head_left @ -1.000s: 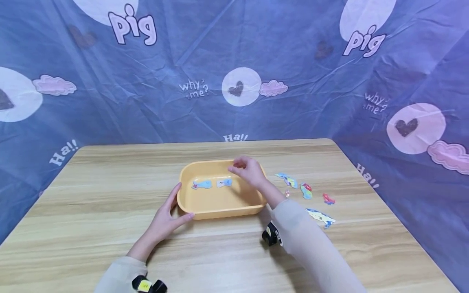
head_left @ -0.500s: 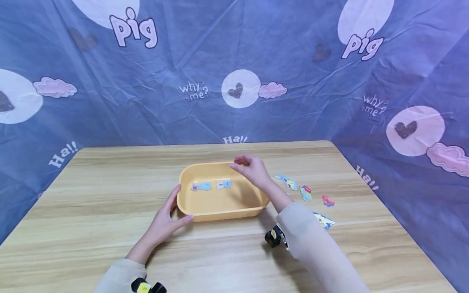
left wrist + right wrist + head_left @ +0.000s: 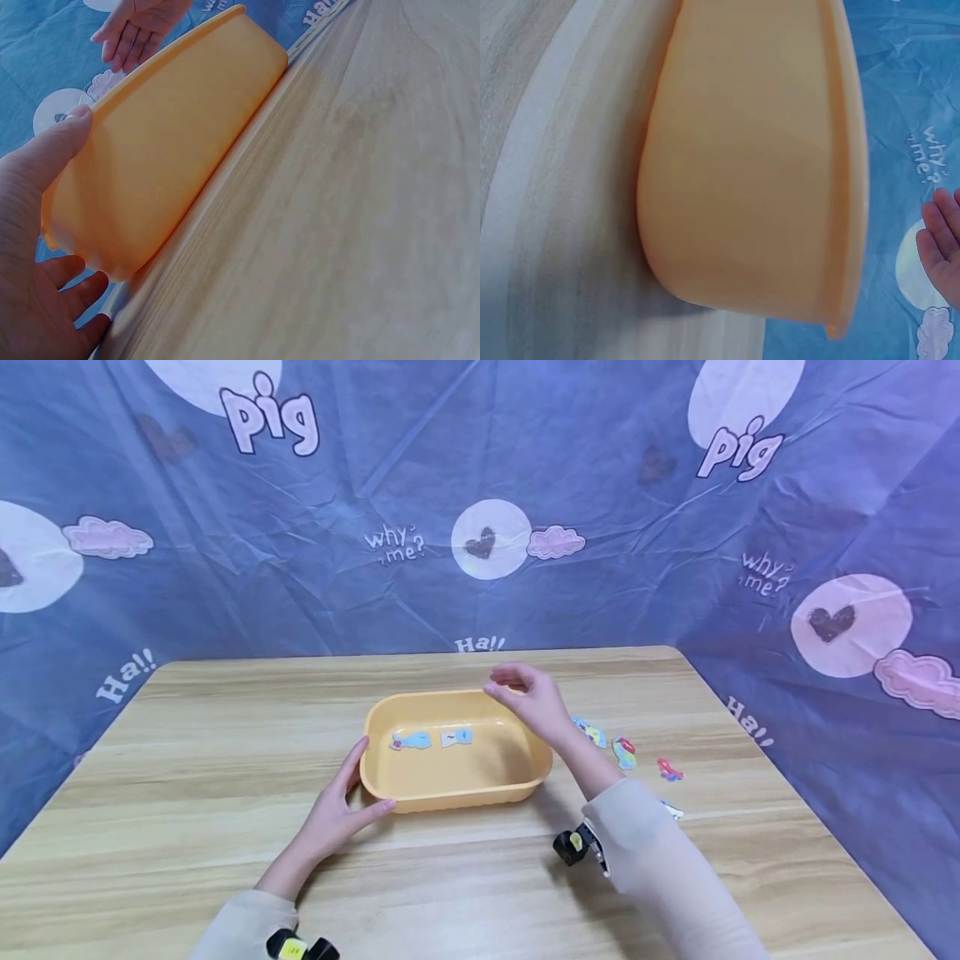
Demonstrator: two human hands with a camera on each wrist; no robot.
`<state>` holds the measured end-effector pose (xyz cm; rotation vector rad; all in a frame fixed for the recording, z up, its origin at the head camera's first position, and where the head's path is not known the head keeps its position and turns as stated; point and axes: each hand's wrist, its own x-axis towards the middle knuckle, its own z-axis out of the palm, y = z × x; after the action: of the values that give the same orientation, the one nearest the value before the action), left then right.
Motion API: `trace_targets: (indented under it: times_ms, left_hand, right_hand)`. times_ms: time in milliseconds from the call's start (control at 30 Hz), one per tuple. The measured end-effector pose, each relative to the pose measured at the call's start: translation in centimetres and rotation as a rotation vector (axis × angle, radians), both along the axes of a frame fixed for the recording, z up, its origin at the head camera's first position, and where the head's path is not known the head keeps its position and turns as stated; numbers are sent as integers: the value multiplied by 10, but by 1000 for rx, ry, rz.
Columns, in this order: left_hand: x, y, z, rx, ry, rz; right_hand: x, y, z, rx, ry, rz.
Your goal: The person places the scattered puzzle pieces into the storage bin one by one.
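Note:
A yellow plastic tub (image 3: 442, 797) sits on the wooden table, long side toward me. My left hand (image 3: 333, 814) holds its left end, thumb against the near side and fingers round the corner. From the left wrist, the thumb overlaps the rim and the fingers reach around the end wall. Inside lie two flat blue-and-white cutouts, a longer one (image 3: 411, 741) at left and a shorter one (image 3: 456, 738) beside it. Over the tub's far right rim hovers my right hand (image 3: 534, 702), fingers loosely bent with nothing seen in them; the right wrist view shows the hand (image 3: 941, 244) above rim height.
Right of the tub, flat colourful cutouts lie scattered: a blue-yellow one (image 3: 592, 732), a green-red one (image 3: 624, 752), a red one (image 3: 670, 769) and a whitish one (image 3: 672, 810), partly behind my right sleeve (image 3: 660, 860). A blue printed cloth (image 3: 337, 610) hangs behind the table (image 3: 450, 885).
My right hand has drifted right and slightly away from me, from over the tub's interior to its far right rim. My left hand and both cutouts in the tub stay put.

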<state>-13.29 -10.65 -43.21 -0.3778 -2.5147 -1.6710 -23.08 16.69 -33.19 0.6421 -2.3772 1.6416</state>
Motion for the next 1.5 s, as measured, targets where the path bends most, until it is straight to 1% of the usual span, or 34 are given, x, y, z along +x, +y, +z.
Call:
trace_targets:
  times_ms: [133, 300, 400, 500, 667, 800, 833, 900, 1033, 1067, 1100, 1200, 1267, 1300, 1333, 1367, 1500]
  left_hand:
    - [0, 0, 0, 3, 7, 1]
    - [0, 0, 1, 4, 11, 1]
    - [0, 0, 1, 4, 10, 2]
    - [0, 0, 1, 3, 7, 2]
    - [0, 0, 1, -1, 2, 2]
    - [0, -1, 0, -3, -1, 2]
    - [0, -1, 0, -2, -1, 2]
    - [0, -1, 0, -2, -3, 3]
    - [0, -1, -1, -3, -4, 5]
    - [-1, -1, -1, -3, -4, 5]
    - [-1, -1, -1, -2, -2, 5]
    - [-1, -1, -1, 2, 0, 0]
    - [-1, -1, -1, 2, -3, 0]
    - [-1, 0, -1, 0, -5, 0]
    - [0, 0, 0, 0, -8, -1]
    - [0, 0, 2, 1, -10, -1]
    - [6, 5, 14, 10, -9, -7]
  right_hand:
    - [5, 4, 5, -15, 32, -6]
    - [7, 13, 7, -53, 72, -9]
    - [9, 20, 8, -66, 68, -19]
    - [11, 28, 10, -89, 43, -33]
    - [22, 39, 20, -118, 32, -57]
    - [32, 45, 25, -110, 47, -78]
    - [33, 47, 25, -109, 49, -80]
    - [30, 56, 18, -115, 50, -83]
    - [20, 75, 0, -135, 76, -89]
    - [6, 86, -18, -168, 80, -60]
    - [0, 93, -25, -194, 90, -48]
    - [2, 101, -28, -213, 106, -52]
    - [3, 106, -29, -207, 110, -68]
    - [17, 100, -16, -177, 111, -110]
    - [23, 99, -10, -147, 105, -138]
    - [24, 101, -10, -134, 99, -150]
    - [27, 106, -11, -116, 62, -183]
